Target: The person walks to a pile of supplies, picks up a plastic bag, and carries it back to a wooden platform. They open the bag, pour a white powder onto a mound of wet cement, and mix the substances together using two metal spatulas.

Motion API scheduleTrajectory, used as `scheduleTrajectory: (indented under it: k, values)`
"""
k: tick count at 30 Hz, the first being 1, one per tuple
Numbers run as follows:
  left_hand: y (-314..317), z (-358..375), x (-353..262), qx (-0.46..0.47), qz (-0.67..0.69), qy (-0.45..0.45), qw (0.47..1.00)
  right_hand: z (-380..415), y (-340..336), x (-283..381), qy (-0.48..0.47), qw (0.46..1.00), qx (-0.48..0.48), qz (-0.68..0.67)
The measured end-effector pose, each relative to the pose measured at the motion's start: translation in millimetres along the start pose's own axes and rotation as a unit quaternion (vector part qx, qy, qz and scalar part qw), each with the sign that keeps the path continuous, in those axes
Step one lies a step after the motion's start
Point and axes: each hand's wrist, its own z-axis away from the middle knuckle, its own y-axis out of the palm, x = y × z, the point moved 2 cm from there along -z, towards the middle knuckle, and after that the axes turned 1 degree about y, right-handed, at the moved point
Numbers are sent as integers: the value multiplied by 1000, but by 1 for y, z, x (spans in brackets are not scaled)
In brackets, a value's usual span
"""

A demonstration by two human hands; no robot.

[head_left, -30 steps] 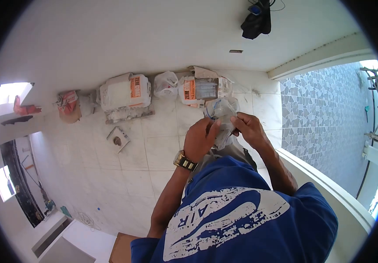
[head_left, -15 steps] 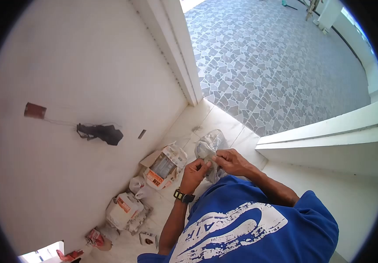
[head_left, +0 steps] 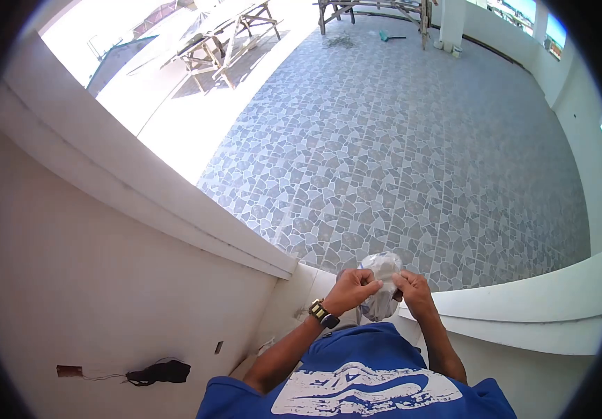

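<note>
A pale, crinkled plastic bag [head_left: 383, 264] hangs in front of my waist at the doorway. My left hand [head_left: 351, 290] pinches its left side between thumb and fingers; a watch sits on that wrist. On the other side of the bag, my right hand [head_left: 415, 290] is closed on its edge, thumb toward the left hand. The two hands are a short way apart, with the plastic between them. What the bag contains is not visible.
Beyond the doorway spreads a grey stone-patterned floor [head_left: 399, 153]. A wall [head_left: 140, 279] and door frame stand on my left, a white ledge [head_left: 510, 307] on my right. Farther off are wooden trestles [head_left: 221, 52] and a green-headed tool [head_left: 385, 36]. A black bundle [head_left: 160, 372] hangs from wires.
My view has swung up toward the patterned floor, and the boxes by the wall have left it. Both hands still hold the bag, now slightly farther apart.
</note>
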Motion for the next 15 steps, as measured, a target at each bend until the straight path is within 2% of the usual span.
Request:
scheduleTrajectory:
  k: [3, 6, 11, 14, 15]
  values:
    - [-25, -80, -19, 57, 9, 9, 998, -49, -19, 27, 5, 997, -73, -35]
    - [-40, -144, -54, 116, 54, -6, 992, -87, -40, 58, -30, 990, -136, -17]
    - [-55, -261, -110, 158, 58, 35, 985, -158, -73, 126, -74, 976, -204, 4]
    - [-72, -328, -136, 148, 62, 29, 987, -220, -106, 128, -119, 961, -233, -85]
    - [-80, -349, -146, 149, 65, 17, 987, -244, -132, 106, -143, 952, -264, -66]
